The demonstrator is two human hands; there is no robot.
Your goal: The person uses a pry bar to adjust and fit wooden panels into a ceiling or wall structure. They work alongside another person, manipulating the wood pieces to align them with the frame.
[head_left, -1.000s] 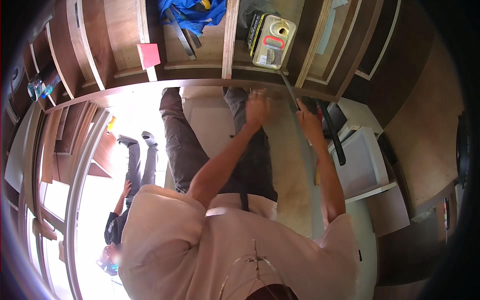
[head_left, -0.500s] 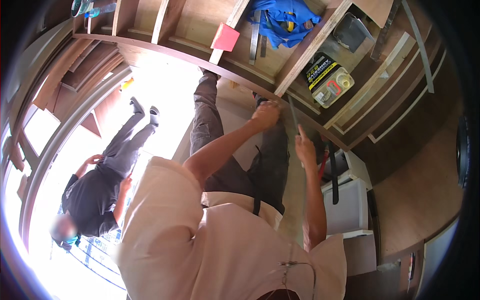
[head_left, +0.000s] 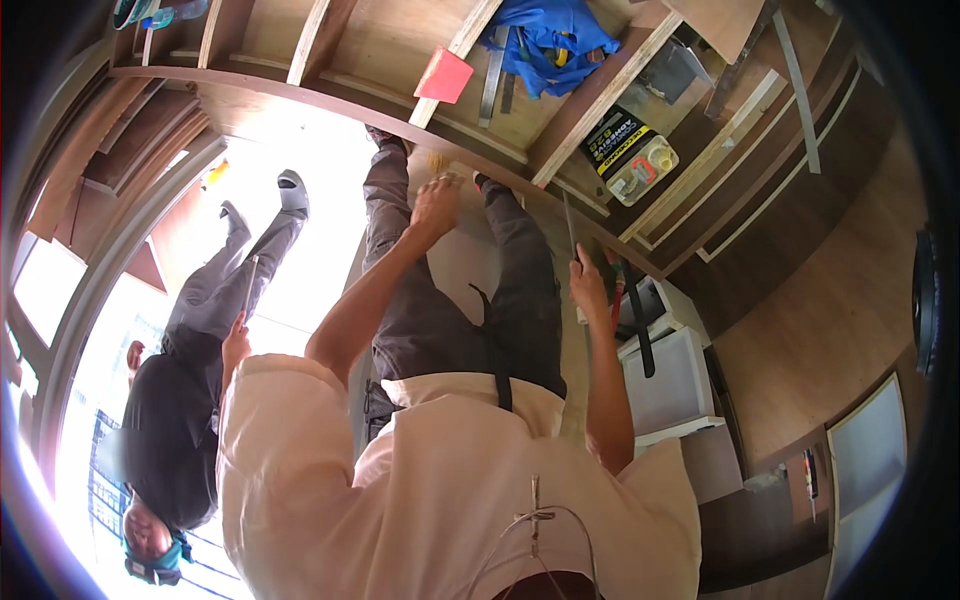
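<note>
I have the right hand (head_left: 588, 285) closed around a thin strip (head_left: 570, 222), its tip near the front rail of the wooden frame (head_left: 300, 92). I cannot tell whether the left hand (head_left: 436, 207) holds anything. The frame contains a tin (head_left: 632, 158) and blue cloth (head_left: 550, 50).

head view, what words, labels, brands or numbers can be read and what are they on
Rectangular can: large letters and digits on its black-and-yellow side are readable, but I don't copy printed text.
Same can's pale top: any marks too small to read.
Narrow red-and-black item, far right: any print too small to read.
</note>
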